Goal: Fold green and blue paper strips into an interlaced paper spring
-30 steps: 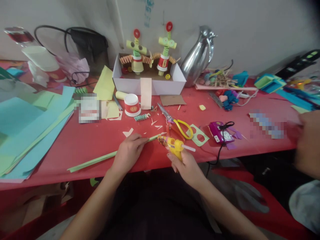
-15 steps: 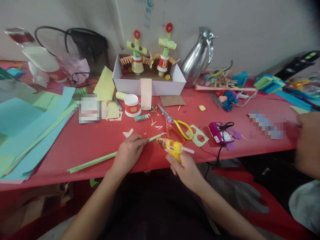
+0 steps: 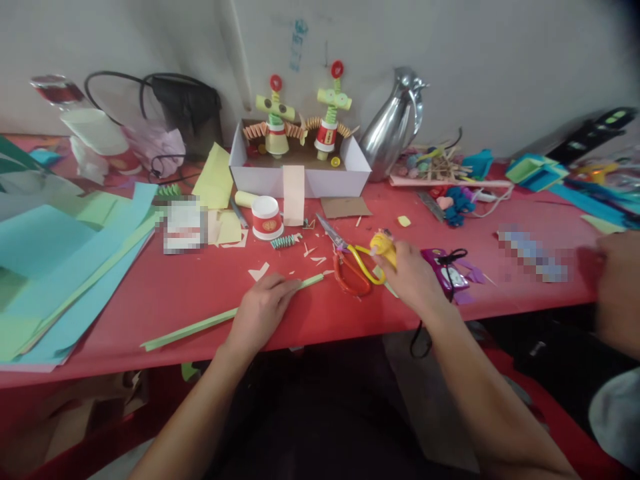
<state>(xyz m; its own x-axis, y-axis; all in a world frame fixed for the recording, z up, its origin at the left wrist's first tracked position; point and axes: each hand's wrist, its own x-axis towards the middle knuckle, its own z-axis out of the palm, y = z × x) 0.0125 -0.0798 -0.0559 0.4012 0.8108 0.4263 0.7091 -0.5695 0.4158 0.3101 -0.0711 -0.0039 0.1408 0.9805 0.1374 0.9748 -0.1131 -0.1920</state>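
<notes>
On the red table, my left hand is closed on a light green paper strip. One end of the strip sticks out past my fingers toward the scissors; the other runs to the lower left. My right hand grips a yellow hot glue gun and hovers over the right side of the table. Between my hands lie scissors with red and yellow handles, spread apart. A green paper piece is mostly covered by my right hand. A purple box-like device with a black cord sits beside that hand.
Behind are a paper cup, a paper spring and a white box holding two paper figures. A steel jug stands at the back. Coloured paper sheets cover the left. Another person's arm is at the right edge.
My right hand has moved the glue gun from the strip's end to the right and away from me, past the scissors. My left hand still holds the strip. The view has shifted slightly.
</notes>
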